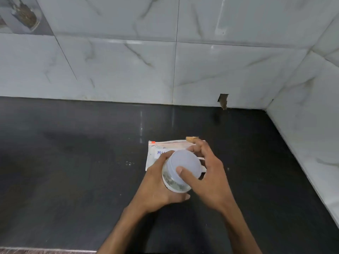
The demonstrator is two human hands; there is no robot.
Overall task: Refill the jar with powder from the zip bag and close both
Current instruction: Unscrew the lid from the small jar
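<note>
My left hand (pixel 156 187) wraps the small clear round plastic jar (pixel 173 183); my right hand (pixel 211 178) clasps its white lid (pixel 183 161), thumb on top; the flat clear labelled zip bag (pixel 161 146) lies on the dark bench (pixel 73 162) just beyond both hands, long axis left-right.

We hold the jar (pixel 174 184) in our left hand (pixel 156 187), fingers wrapped round its clear body. Our right hand (pixel 211 180) grips the white lid (pixel 185 164) sitting on the jar, thumb on top and fingers curled over its far edge. Behind the jar, the zip bag (pixel 156 149) lies flat on the dark bench (pixel 73 162), its label partly hidden. Pale marbled tiles (pixel 128 70) back the bench.
</note>
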